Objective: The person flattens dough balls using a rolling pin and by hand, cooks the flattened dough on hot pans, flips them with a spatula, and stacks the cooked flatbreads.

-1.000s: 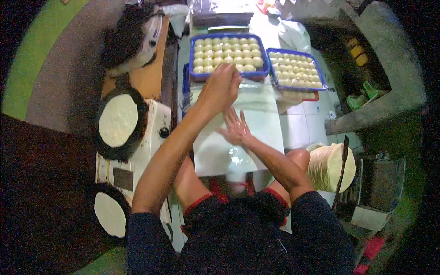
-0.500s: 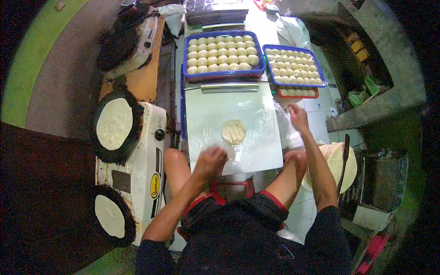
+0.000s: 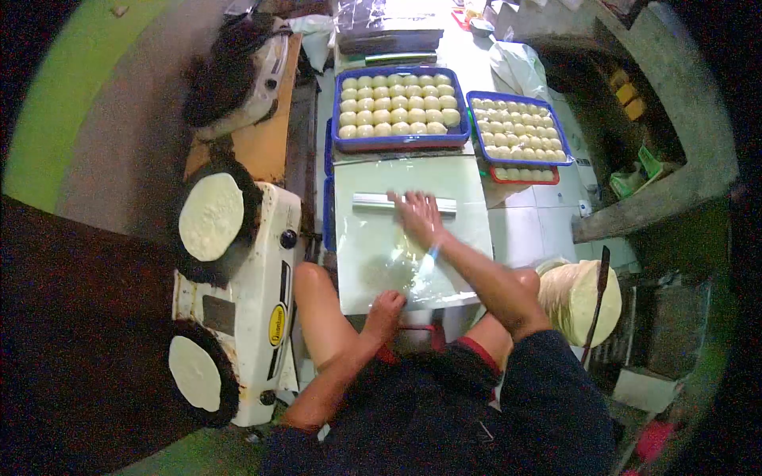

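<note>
My right hand (image 3: 419, 218) lies over a shiny metal rolling pin (image 3: 373, 203), fingers spread out and slightly blurred. The pin rests crosswise on a pale board (image 3: 357, 274) covered with clear, wrinkled plastic. Under and just below that hand, a pale patch of flattened dough (image 3: 403, 242) shows faintly; the hand and forearm hide much of it. At the board's near edge, my left hand (image 3: 386, 312) is closed, with its fingers curled in. Whatever it may pinch there is hidden.
Blue trays (image 3: 401, 144) (image 3: 520, 155) of dough balls stand beyond the board, the right one above a red tray (image 3: 524, 176). A white stove (image 3: 274, 230) at left carries two black pans (image 3: 248, 190) (image 3: 228, 381) with flatbreads. Stacked flatbreads (image 3: 562, 297) and a dark spatula (image 3: 600, 289) are at right.
My right hand has moved left from beside the board onto the rolling pin, which now lies nearer me. My left hand has come down to the near edge. The view has shifted slightly.
</note>
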### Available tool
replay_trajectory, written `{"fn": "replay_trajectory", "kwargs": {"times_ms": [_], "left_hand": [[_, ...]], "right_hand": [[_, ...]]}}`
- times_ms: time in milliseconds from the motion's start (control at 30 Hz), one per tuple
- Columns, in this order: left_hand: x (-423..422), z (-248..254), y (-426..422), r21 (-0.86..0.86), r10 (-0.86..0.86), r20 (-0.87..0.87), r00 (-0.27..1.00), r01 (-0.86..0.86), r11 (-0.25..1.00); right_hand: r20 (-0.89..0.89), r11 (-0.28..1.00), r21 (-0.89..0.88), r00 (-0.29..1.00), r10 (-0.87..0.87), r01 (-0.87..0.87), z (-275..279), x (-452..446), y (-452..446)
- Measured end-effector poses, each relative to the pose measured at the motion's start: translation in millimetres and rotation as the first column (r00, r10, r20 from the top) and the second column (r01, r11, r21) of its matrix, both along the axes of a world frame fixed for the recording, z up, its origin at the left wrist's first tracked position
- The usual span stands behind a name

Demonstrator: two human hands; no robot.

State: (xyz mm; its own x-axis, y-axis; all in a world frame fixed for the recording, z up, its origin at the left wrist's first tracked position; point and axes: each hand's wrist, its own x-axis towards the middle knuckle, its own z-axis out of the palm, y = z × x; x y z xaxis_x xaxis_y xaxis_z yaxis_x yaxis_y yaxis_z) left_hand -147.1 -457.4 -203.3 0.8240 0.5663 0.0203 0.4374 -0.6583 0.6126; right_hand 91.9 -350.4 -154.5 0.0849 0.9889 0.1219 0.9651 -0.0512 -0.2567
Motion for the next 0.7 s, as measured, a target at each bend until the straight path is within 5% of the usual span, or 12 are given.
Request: {"fn": "replay_trajectory", "kwargs": {"times_ms": [133, 200, 400, 467, 600, 700], "left_hand": [[0.0, 14.5, -0.7, -0.014, 0.011, 0.033, 0.999, -0.011, 1.0], [2.5, 15.4, 1.3, -0.023, 0.03, 0.01, 1.0, -0.03, 0.999], [0.6, 24.7, 3.5, -0.048, 0.009, 0.092, 0.996, -0.005, 0.999], [0.9, -1.6, 0.8, -0.011, 0.017, 0.105, 0.994, -0.016, 1.0], [1.1, 22.9, 1.9, -0.005, 0.023, 0.127, 0.992, -0.023, 1.0], [-1.7, 11.2, 2.9, -0.049, 0.011, 0.143, 0.99, -0.004, 0.999]], "right_hand": [[0.092, 0.998, 0.058, 0.996, -0.002, -0.003, -3.5, -51.6, -93.2], [0.03, 0.983, 0.176, 0.998, -0.053, 0.047, -10.0, -47.0, -75.9], [0.114, 0.996, 0.004, 0.99, -0.088, 0.088, 9.8, -42.9, -64.2], [0.077, 0.996, 0.073, 0.996, 0.04, -0.045, 1.1, -52.6, -92.9], [0.167, 0.992, 0.116, 0.984, -0.061, 0.042, 8.1, -33.0, -30.2], [0.01, 0.998, 0.052, 0.999, -0.031, 0.03, 6.6, -37.9, -44.4]]}}
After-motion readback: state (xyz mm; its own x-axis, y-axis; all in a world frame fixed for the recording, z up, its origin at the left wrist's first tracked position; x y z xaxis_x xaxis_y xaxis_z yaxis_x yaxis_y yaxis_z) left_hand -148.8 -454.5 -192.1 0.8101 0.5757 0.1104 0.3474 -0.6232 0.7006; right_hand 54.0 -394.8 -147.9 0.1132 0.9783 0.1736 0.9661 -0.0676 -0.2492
